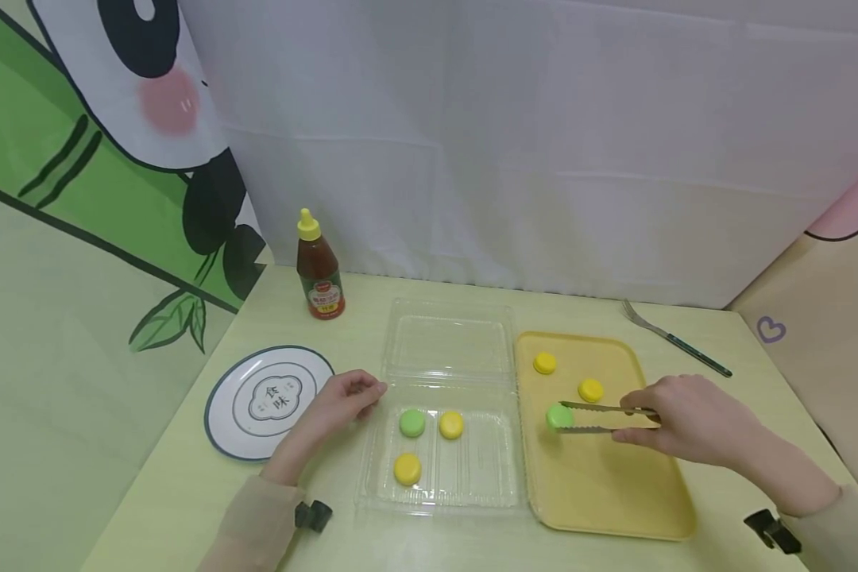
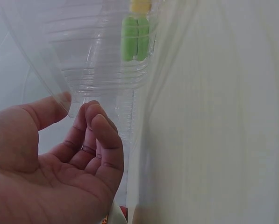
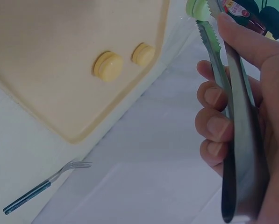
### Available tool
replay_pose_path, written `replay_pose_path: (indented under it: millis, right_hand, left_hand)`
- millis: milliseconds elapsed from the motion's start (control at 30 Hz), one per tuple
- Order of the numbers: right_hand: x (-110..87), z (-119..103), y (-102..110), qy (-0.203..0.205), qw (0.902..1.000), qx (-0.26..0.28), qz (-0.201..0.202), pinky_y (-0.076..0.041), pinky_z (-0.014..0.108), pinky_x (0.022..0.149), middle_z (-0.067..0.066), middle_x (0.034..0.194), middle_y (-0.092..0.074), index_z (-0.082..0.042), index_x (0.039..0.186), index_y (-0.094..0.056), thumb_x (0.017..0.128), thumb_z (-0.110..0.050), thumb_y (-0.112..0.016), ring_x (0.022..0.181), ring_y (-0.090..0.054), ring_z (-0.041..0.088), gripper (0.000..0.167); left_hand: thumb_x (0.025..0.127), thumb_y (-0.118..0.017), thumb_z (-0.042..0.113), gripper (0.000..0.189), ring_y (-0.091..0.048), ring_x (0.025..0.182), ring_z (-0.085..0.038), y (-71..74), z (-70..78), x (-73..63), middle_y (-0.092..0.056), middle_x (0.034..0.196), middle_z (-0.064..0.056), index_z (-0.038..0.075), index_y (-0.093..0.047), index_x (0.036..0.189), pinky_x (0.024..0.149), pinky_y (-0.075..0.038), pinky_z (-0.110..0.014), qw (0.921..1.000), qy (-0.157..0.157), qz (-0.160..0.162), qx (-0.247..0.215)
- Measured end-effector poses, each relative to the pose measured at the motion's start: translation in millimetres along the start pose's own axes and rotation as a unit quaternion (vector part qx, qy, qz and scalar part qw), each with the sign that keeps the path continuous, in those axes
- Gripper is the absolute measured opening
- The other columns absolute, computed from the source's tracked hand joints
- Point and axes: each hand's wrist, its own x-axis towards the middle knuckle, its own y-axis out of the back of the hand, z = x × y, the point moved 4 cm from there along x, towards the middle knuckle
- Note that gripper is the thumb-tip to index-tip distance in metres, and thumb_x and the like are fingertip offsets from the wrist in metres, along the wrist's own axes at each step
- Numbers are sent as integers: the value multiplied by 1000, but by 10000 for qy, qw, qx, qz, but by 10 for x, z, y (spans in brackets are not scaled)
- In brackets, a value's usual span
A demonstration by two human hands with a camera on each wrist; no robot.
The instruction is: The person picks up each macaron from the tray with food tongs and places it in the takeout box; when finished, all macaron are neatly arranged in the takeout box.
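My right hand [image 1: 693, 417] grips metal tongs [image 3: 244, 140]. Between the toothed tips of the tongs is a green macaron [image 1: 559, 416], over the yellow tray [image 1: 615, 492]. Two yellow macarons, one nearer [image 3: 108, 66] and one farther [image 3: 143, 54] in the right wrist view, sit on that tray. At the left edge of an open clear plastic container [image 1: 472, 485], my left hand [image 1: 343, 405] pinches the rim between thumb and curled fingers. Inside the container lie a green macaron [image 1: 411, 423] and two yellow macarons, one beside it [image 1: 451, 425] and one below [image 1: 407, 469].
A white plate [image 1: 222, 405] with a dark blue rim is on the left, close to my left forearm. Behind it stands a red sauce bottle [image 1: 319, 274] with a yellow cap. At the back right lies a fork [image 1: 675, 340]. A white cloth [image 1: 472, 159] hangs behind the table.
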Motion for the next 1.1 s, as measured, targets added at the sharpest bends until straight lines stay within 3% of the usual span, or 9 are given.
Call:
replay_pose_path:
  millis: [133,333,500,733,933,1100]
  right_hand:
    - [46,-34,36,194,9997,-35,149,-19,18,48,-22,58,-22,-32,75,-55,82,-48,-79,52,-20,-6,29]
    - [128,-66,66,235,9997,49,61,-22,19,48,-22,58,-31,-29,78,-62,83,-49,-77,51,-25,-6,25]
    - [205,-107,50,372,9993,22,82,-19,19,48,-21,59,-23,-32,71,-51,84,-50,-76,52,-20,-6,34]
    - [319,-193,-10,507,9987,76,29,-30,20,48,-21,60,-42,-21,88,-73,84,-49,-76,52,-31,-6,28]
    - [421,-295,-47,660,9978,63,6,-22,20,48,-20,58,-27,-25,80,-66,84,-50,-76,53,-23,-5,27]
    - [497,-397,-78,947,9952,218,111,-14,20,50,-18,62,-16,-26,67,-50,85,-48,-75,56,-13,-3,39]
  left_hand:
    - [99,-64,23,24,-54,74,-19,-1,-8,8,-61,83,-7,0,-66,104,67,-46,-29,10000,3,-3,-2]
    - [98,-64,23,24,-54,74,-19,1,-16,15,-61,83,-7,0,-66,104,67,-46,-30,10000,39,13,-7]
    - [99,-64,24,25,-54,74,-18,7,-2,5,-62,83,-7,-1,-66,104,66,-46,-29,10000,-6,16,13]
    - [99,-64,24,26,-53,72,-17,13,16,-5,-61,80,-7,-1,-66,104,65,-45,-29,10000,-88,-1,-6]
    - [98,-64,22,25,-53,71,-17,12,29,-10,-60,79,-6,-2,-66,103,64,-46,-29,9999,-132,9,-28]
    - [98,-64,22,25,-53,70,-17,5,26,-16,-60,78,-6,-2,-66,103,63,-46,-28,9999,-162,-3,-47]
